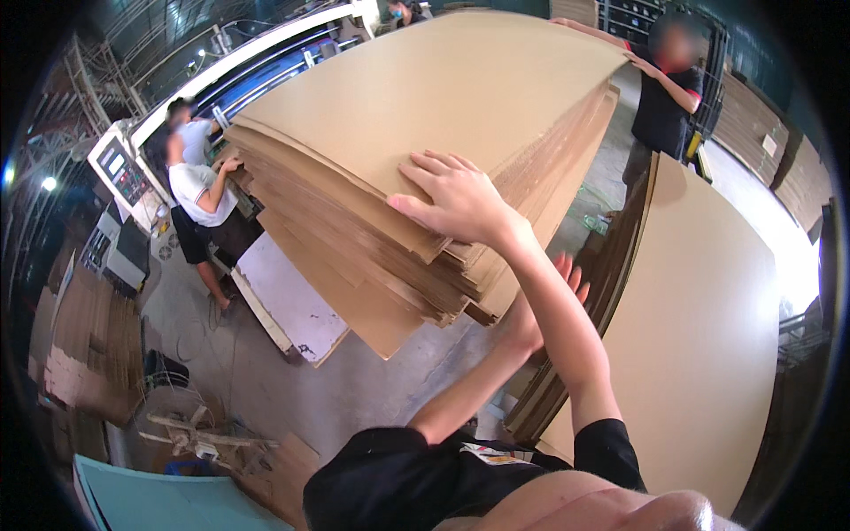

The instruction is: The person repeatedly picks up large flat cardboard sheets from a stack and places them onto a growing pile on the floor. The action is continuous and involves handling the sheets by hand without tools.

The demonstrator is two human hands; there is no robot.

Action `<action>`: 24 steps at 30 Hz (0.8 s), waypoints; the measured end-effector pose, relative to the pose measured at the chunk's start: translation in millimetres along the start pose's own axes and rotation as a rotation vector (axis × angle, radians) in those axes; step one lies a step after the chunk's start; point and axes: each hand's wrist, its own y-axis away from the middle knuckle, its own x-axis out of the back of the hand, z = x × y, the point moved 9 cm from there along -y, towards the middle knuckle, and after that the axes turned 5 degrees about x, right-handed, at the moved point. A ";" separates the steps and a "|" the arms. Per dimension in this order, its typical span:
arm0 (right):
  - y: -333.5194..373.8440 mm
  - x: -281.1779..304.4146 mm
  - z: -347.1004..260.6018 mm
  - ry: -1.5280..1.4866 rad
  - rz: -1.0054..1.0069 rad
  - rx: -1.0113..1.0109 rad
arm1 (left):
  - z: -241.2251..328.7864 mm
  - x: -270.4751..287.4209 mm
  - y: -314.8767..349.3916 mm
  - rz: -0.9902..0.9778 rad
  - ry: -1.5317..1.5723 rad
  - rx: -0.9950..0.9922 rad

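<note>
A tall stack of large brown cardboard sheets (pixel 354 239) stands in front of me, its layers uneven at the near corner. My right hand (pixel 456 199) lies palm down on the top sheet (pixel 425 80) near that corner, fingers spread and thumb to the left. Crossing beneath my right forearm, my left hand (pixel 571 276) reaches to the right, beside the stack's right side. Its fingertips show stretched out, while the rest of it is partly hidden by my right arm; I see nothing held in it. At the far right corner, a co-worker in a dark shirt (pixel 668 97) has both hands on the top sheet's edge.
Another stack of large sheets (pixel 699 292) stands close on my right. Two people in light shirts (pixel 204 186) work at the stack's left side, by a machine with a control panel (pixel 124 173). A white board (pixel 292 296) juts out low. Scrap wood (pixel 199 434) and a teal sheet (pixel 159 496) lie lower left.
</note>
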 end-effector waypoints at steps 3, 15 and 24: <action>-3.4 10.3 23.2 -0.075 0.105 -0.028 | -42.6 105.5 49.6 0.266 -0.129 0.248; 479.4 -28.9 -34.7 -0.621 0.232 -1.356 | -146.6 397.3 161.5 0.316 -1.119 0.876; 902.3 -61.5 -354.0 -0.512 1.752 -2.220 | -194.8 365.6 174.0 0.389 -1.706 0.231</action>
